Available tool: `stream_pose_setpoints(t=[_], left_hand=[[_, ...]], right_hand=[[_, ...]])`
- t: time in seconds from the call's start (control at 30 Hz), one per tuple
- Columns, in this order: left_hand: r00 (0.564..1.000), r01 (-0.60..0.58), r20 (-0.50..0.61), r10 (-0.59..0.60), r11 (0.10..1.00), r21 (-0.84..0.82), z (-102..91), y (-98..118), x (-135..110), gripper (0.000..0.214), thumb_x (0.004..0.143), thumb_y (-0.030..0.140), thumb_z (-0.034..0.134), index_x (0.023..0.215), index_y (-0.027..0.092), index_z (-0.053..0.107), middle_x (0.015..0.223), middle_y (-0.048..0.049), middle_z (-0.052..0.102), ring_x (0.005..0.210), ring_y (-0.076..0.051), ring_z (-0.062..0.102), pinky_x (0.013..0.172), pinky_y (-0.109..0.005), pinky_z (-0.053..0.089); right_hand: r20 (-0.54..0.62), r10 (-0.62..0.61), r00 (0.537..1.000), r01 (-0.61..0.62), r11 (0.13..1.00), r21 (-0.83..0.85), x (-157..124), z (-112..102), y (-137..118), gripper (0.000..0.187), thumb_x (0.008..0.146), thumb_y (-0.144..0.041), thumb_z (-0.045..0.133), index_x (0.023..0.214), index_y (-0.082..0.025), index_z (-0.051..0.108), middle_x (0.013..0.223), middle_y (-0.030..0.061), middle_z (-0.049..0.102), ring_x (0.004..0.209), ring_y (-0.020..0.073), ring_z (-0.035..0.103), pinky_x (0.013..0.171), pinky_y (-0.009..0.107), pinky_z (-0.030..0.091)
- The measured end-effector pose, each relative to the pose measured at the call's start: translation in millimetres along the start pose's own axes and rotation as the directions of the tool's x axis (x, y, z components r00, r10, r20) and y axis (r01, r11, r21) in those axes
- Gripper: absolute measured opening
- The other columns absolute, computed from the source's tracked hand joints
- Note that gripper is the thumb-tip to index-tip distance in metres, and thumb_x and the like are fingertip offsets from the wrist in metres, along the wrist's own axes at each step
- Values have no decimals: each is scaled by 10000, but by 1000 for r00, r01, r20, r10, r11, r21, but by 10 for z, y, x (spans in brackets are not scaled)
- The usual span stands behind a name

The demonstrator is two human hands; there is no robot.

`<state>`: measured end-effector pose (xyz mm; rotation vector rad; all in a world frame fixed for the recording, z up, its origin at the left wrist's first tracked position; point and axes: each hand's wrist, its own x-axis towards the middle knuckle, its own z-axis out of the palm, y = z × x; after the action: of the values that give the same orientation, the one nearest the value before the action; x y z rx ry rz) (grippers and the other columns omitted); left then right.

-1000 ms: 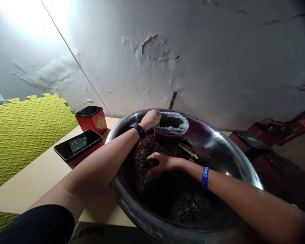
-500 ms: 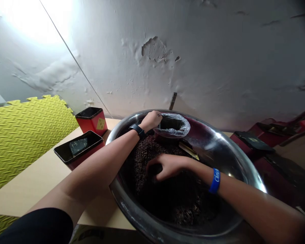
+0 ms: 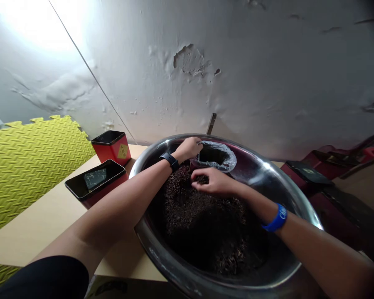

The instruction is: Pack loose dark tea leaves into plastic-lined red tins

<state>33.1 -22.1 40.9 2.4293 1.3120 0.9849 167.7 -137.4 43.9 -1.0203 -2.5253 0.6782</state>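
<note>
A wide metal bowl (image 3: 299, 199) holds a heap of dark, dried tea leaves (image 3: 187, 207). Inside it, at the far side, stands a tin lined with a clear plastic bag (image 3: 230, 160), its mouth open. My left hand (image 3: 190, 149) pinches the bag's rim at the left. Just in front of the tin, above the heap, my right hand (image 3: 213, 182) is curled around a handful of tea leaves, some showing between thumb and fingers. Most of the tin's body is hidden behind my right hand.
Two red tins with dark tops (image 3: 110, 147) (image 3: 95, 180) stand left of the bowl on the pale tabletop (image 3: 40, 224). More dark red tins (image 3: 308, 174) are at the right. A yellow foam mat (image 3: 34, 162) lies at left; a peeling wall (image 3: 252, 83) rises behind.
My right hand has risen from the heap toward the bag-lined tin, now with tea leaves in it. My left hand and the bag's rim have shifted slightly right.
</note>
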Motion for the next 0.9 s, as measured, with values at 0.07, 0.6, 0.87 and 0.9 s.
stream_pose_setpoints(t=[0.07,0.6,0.87,0.9], left_hand=[[1000,-24,7,24,1000,-10,15,30,0,237,781,212,412,826,130,630,788,-61,654,689,-133,547,611,-217,381],[1000,-4,31,4,1000,-4,12,116,-42,250,786,224,442,923,144,635,859,-67,670,750,-160,585,671,-236,422],[998,4,57,-3,1000,-30,22,46,-38,281,809,247,408,962,145,620,888,-62,666,741,-145,579,634,-210,408],[999,2,53,-1,1000,-30,28,32,-33,280,808,251,405,958,151,619,899,-60,665,757,-145,580,636,-207,406]], right_hand=[[-257,-5,966,-8,999,-48,-3,-170,60,217,798,-340,499,867,-160,600,791,16,627,747,150,564,694,255,418],[-127,36,991,-85,910,-406,-30,89,147,313,869,-366,420,1021,-192,630,912,76,649,826,197,591,773,312,414],[691,308,654,-26,922,-386,-83,716,103,1331,273,-505,795,1431,-208,212,1476,160,171,1275,404,277,946,436,358],[706,309,637,-7,918,-396,-109,726,69,1332,268,-473,802,1431,-191,216,1460,176,213,1253,407,314,931,438,370]])
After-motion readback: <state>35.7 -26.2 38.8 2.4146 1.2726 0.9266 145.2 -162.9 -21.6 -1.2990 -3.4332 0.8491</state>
